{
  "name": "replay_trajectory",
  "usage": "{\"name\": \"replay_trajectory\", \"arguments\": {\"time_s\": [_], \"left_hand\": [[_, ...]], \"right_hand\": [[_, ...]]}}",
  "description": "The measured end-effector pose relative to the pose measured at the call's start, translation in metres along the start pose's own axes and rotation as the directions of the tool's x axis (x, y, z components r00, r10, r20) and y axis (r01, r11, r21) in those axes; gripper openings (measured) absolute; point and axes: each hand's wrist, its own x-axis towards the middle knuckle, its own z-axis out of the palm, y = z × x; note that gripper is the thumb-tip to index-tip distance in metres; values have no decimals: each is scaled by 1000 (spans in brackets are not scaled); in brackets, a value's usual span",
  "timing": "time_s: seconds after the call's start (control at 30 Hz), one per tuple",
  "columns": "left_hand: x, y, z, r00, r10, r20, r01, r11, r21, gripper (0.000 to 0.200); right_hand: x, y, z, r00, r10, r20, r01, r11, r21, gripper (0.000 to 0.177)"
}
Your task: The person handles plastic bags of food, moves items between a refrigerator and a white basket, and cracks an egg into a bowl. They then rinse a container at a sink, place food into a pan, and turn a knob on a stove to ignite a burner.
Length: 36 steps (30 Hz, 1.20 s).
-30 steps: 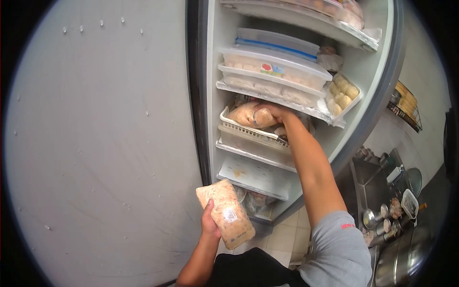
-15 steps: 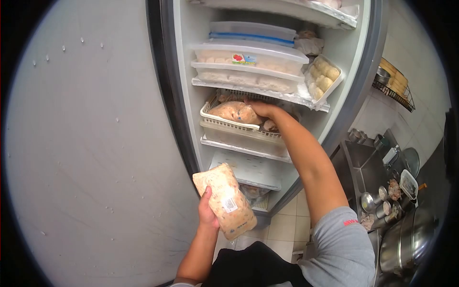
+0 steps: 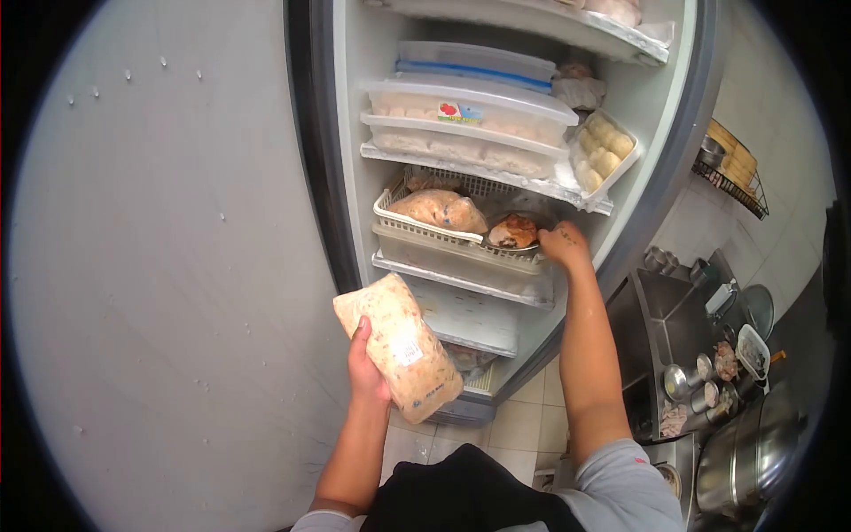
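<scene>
In my left hand (image 3: 365, 362) is a flat, plastic-wrapped frozen block of pale filling (image 3: 401, 346) with orange flecks and a white label, held in front of the open freezer. My right hand (image 3: 565, 243) is at the right end of the middle shelf, fingers closed at the rim of a round bowl (image 3: 532, 251) containing a browned piece of meat (image 3: 514, 232). The fingertips are partly hidden. Left of the bowl, a bag of similar filling (image 3: 439, 211) lies in a white plastic basket (image 3: 417, 229).
Stacked lidded plastic boxes (image 3: 470, 111) and a tilted tray of pale rolls (image 3: 605, 152) fill the shelf above. The grey freezer door (image 3: 177, 293) stands open on the left. To the right are a metal sink counter (image 3: 656, 310) and a large steel pot (image 3: 745, 461).
My right hand has come out from behind the bag and moved right to the bowl, uncovering the browned meat. The block in my left hand has shifted slightly left and up.
</scene>
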Motion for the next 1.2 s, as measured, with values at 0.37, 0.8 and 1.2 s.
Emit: {"name": "replay_trajectory", "arguments": {"time_s": [0.37, 0.8, 1.2], "left_hand": [[21, 1, 12, 1000, -12, 22, 13, 998, -57, 55], [28, 0, 12, 999, -12, 36, 15, 996, -83, 55], [62, -45, 87, 972, 229, -61, -229, 973, 3, 57]], "right_hand": [[12, -19, 11, 980, 103, 171, -191, 724, 662, 30], [38, -18, 37, 943, 27, 331, -322, 322, 890, 37], [-100, -9, 5, 948, -313, 51, 78, 387, 919, 68]]}}
